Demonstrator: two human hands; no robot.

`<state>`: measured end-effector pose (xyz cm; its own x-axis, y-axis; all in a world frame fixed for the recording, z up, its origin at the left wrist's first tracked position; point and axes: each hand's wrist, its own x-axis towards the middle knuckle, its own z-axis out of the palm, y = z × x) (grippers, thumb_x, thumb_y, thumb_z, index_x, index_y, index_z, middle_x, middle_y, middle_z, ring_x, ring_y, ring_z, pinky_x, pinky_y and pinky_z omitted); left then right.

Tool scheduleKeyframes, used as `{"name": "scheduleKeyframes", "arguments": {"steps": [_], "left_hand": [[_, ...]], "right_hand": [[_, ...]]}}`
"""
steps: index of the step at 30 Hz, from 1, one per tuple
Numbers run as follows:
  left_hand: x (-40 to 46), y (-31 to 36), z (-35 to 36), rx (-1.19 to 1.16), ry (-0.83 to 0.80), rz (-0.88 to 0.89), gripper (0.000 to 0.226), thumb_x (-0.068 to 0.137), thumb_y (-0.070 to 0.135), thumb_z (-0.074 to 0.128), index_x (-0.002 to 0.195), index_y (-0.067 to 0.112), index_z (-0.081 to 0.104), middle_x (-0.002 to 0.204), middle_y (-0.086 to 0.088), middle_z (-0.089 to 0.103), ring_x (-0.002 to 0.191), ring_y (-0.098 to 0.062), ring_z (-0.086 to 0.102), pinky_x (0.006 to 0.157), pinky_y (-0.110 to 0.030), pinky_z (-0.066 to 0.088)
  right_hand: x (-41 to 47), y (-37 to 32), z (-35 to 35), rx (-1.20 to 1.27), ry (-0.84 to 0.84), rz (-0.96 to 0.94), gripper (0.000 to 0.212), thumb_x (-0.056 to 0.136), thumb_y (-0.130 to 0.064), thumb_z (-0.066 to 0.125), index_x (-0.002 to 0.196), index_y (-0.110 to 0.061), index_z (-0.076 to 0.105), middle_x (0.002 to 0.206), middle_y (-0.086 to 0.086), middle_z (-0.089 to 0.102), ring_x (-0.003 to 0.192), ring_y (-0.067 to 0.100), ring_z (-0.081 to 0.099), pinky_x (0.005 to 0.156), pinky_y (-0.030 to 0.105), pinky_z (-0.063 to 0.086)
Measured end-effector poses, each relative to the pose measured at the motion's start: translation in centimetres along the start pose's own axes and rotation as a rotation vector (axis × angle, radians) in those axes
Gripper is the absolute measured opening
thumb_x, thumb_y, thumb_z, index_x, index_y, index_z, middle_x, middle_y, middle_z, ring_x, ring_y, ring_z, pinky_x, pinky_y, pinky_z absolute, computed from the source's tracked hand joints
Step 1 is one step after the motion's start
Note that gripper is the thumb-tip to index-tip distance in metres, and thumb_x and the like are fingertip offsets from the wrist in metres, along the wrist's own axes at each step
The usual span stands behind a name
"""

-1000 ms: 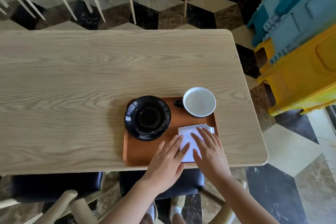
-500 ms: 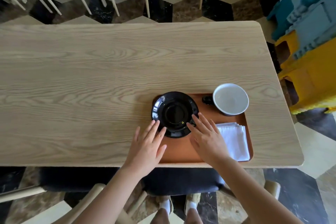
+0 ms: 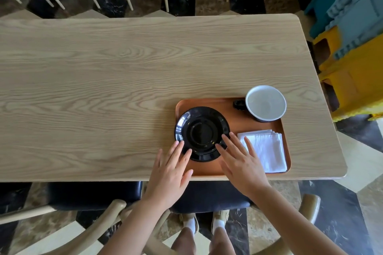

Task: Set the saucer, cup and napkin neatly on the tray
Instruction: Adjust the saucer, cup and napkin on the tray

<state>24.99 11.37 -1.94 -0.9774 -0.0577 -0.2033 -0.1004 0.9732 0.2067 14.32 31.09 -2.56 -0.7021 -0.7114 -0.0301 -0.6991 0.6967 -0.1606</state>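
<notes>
Both hands lie flat with fingers spread, left hand (image 3: 169,174) and right hand (image 3: 241,163) touching the black saucer (image 3: 202,133) at the tray's (image 3: 234,120) left end. Cup (image 3: 266,103) far-right corner, napkin (image 3: 265,150) near-right. No writing legible.

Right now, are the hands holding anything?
Nothing is gripped. Both open hands, left and right, touch the black saucer's near rim with flat fingertips.

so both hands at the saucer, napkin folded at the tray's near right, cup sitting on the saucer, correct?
Not quite. The head view shows the cup standing on the tray at its far right corner, apart from the empty saucer. Both hands, left and right, and the napkin are as you say.
</notes>
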Motion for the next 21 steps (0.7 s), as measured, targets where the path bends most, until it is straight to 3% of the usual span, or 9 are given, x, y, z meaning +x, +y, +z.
{"name": "scheduleKeyframes", "arguments": {"steps": [8,13,18,21], "left_hand": [[-0.8,0.3,0.4,-0.029,-0.001,-0.009,0.052,0.093,0.042,0.031,0.139,0.018,0.038,0.151,-0.01,0.032,0.141,-0.023,0.023,0.108,-0.053,0.03],[-0.2,0.4,-0.2,0.001,0.052,0.002,0.049,0.091,0.041,0.033,0.127,0.016,0.053,0.14,-0.01,0.049,0.134,-0.024,0.04,0.105,-0.054,0.034],[4.3,2.1,-2.4,-0.053,0.231,0.074,0.044,0.09,0.036,0.039,0.119,0.011,0.06,0.121,-0.006,0.065,0.116,-0.02,0.057,0.103,-0.048,0.038],[9.1,4.2,-4.3,-0.06,0.304,0.151,0.041,0.089,0.032,0.047,0.12,0.007,0.059,0.118,-0.009,0.066,0.112,-0.023,0.06,0.102,-0.048,0.04]], "right_hand": [[-0.4,-0.3,-0.4,-0.014,-0.021,0.0,0.04,0.085,-0.027,0.061,0.123,-0.017,0.058,0.138,0.011,0.052,0.134,0.029,0.038,0.107,0.054,0.03],[-0.4,-0.3,-0.7,0.029,0.01,0.004,0.037,0.085,-0.025,0.062,0.12,-0.014,0.061,0.135,0.012,0.054,0.132,0.029,0.041,0.105,0.057,0.032],[1.4,2.2,-3.3,0.11,0.286,0.058,0.019,0.081,-0.016,0.064,0.097,-0.009,0.069,0.106,0.011,0.071,0.105,0.029,0.064,0.096,0.054,0.044],[3.1,5.6,-5.6,0.055,0.401,0.156,0.022,0.074,-0.009,0.071,0.096,-0.006,0.069,0.105,0.013,0.072,0.099,0.031,0.066,0.092,0.052,0.047]]}}
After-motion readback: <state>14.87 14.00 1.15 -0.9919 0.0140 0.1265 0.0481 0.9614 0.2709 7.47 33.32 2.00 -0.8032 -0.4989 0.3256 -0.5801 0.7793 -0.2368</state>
